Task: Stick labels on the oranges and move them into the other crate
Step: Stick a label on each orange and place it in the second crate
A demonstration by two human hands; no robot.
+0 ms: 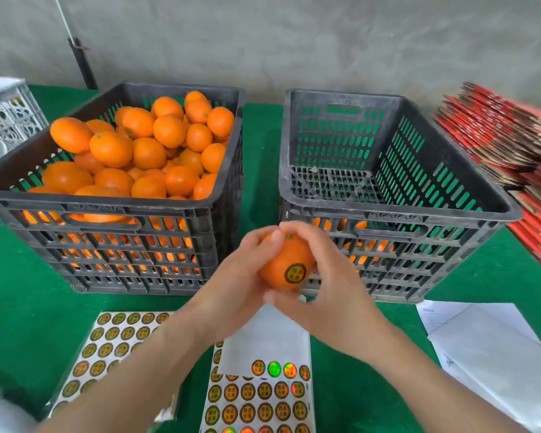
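Both hands clasp one orange point(278, 257) between them: the left hand point(235, 276) wraps its left side, and the right hand point(331, 289) curls round its right, fingertips over the top. A round label point(295, 273) (gold on black) sits on the fruit's near face. Beyond the left hand stands the full crate point(107, 203); just behind the right hand is the other crate point(388, 210). Sticker sheets point(263, 398) lie beneath the wrists.
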